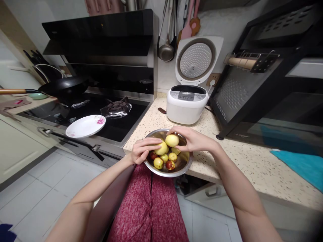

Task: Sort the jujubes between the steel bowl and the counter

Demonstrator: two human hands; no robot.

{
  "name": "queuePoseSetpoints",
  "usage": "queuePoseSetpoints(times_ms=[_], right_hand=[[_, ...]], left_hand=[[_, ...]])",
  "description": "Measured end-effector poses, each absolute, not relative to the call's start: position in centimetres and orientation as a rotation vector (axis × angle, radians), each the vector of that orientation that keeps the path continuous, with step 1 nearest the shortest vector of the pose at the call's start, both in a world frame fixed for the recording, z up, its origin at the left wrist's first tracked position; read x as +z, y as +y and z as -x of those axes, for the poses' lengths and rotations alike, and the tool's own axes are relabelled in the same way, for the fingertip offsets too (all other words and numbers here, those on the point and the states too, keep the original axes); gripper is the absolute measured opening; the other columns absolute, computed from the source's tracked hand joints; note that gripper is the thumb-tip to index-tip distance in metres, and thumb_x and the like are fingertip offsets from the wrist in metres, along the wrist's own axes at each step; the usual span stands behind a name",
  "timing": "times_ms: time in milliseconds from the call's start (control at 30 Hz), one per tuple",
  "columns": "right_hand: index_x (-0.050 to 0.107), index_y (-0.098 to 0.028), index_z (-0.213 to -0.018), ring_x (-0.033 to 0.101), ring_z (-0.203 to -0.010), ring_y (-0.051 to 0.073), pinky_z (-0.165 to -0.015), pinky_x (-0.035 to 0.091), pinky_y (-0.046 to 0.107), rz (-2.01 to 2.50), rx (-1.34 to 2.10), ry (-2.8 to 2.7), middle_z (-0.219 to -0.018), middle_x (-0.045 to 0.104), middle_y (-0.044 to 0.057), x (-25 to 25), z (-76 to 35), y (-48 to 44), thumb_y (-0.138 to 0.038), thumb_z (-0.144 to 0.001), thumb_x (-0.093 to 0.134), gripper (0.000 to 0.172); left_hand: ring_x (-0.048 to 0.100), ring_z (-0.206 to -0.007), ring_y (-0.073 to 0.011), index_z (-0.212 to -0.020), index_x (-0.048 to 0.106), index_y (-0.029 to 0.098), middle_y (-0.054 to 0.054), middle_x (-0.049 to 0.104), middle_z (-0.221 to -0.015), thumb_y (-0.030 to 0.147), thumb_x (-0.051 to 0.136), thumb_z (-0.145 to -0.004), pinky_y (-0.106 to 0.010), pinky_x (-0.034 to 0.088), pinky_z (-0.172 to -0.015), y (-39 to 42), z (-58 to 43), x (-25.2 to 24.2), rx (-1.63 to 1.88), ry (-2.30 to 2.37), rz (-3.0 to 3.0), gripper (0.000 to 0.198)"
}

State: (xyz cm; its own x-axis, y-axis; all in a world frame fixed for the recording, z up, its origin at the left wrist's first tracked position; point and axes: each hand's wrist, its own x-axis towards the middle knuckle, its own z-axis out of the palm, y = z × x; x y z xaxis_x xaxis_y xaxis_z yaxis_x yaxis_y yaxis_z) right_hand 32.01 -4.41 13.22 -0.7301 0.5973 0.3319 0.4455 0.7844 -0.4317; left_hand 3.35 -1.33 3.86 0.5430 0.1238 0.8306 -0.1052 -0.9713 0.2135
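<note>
A round metal bowl (185, 166) sits at the counter's front edge, above my lap. Inside it lie several small yellow-green fruits, some with red-brown patches, such as the red-brown fruit (170, 165). My right hand (187, 137) grips a smooth yellow fruit (172, 140) between thumb and fingers, over the bowl. At the bowl's left side, my left hand (143, 150) has its fingers closed over another yellow fruit (162, 148), which partly rests against the pile. The two held fruits are close together, and my fingers hide part of each.
Behind the bowl stands a white rice cooker (186, 109) with its lid raised. A flowered white plate (84, 127) rests at the stove's front edge, near a burner (117, 108). A black wok (64, 85) is farther left. A turquoise cloth (300, 166) and black rack (227, 90) are right.
</note>
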Motion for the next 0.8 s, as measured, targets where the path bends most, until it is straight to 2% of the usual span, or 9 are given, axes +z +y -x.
queuePoseSetpoints(times_ms=[200,367,533,800], right_hand=[[0.066,-0.021,-0.134,0.068,-0.118,0.026,-0.104,0.054,0.042,0.756,0.538,-2.566,-0.128,0.072,0.010,13.6,-32.9,-4.2,-0.024,-0.092,0.071,0.042],[0.066,-0.024,-0.140,0.067,-0.127,0.026,-0.110,0.053,0.043,0.743,0.558,-2.551,-0.137,0.071,0.010,13.4,-32.9,-4.1,-0.019,-0.094,0.070,0.046],[0.065,-0.027,-0.141,0.068,-0.125,0.026,-0.108,0.055,0.047,0.719,0.449,-2.518,-0.137,0.070,0.010,13.0,-32.2,-4.0,-0.011,-0.094,0.067,0.050],[0.064,-0.026,-0.142,0.066,-0.127,0.027,-0.107,0.057,0.049,0.787,0.241,-2.535,-0.139,0.067,0.012,11.3,-31.9,-3.2,-0.002,-0.090,0.061,0.057]], left_hand=[[0.069,-0.129,-0.0269,-0.140,0.066,0.018,-0.015,0.072,-0.136,0.030,0.032,-0.109,-0.046,0.062,-0.104,-1.5,-3.3,3.6,1.440,0.026,-2.588,0.048],[0.077,-0.116,-0.0222,-0.139,0.068,0.020,-0.012,0.075,-0.132,0.033,0.030,-0.108,-0.032,0.067,-0.085,-1.5,-2.9,2.7,1.542,0.233,-2.714,0.051],[0.080,-0.107,-0.0215,-0.145,0.064,0.021,-0.011,0.075,-0.132,0.040,0.027,-0.106,-0.028,0.066,-0.073,-2.1,-2.8,2.7,1.598,0.406,-2.857,0.057],[0.082,-0.094,-0.0227,-0.151,0.058,0.022,-0.009,0.076,-0.129,0.044,0.042,-0.099,-0.028,0.065,-0.068,-3.3,-3.3,2.4,1.555,0.699,-3.001,0.058]])
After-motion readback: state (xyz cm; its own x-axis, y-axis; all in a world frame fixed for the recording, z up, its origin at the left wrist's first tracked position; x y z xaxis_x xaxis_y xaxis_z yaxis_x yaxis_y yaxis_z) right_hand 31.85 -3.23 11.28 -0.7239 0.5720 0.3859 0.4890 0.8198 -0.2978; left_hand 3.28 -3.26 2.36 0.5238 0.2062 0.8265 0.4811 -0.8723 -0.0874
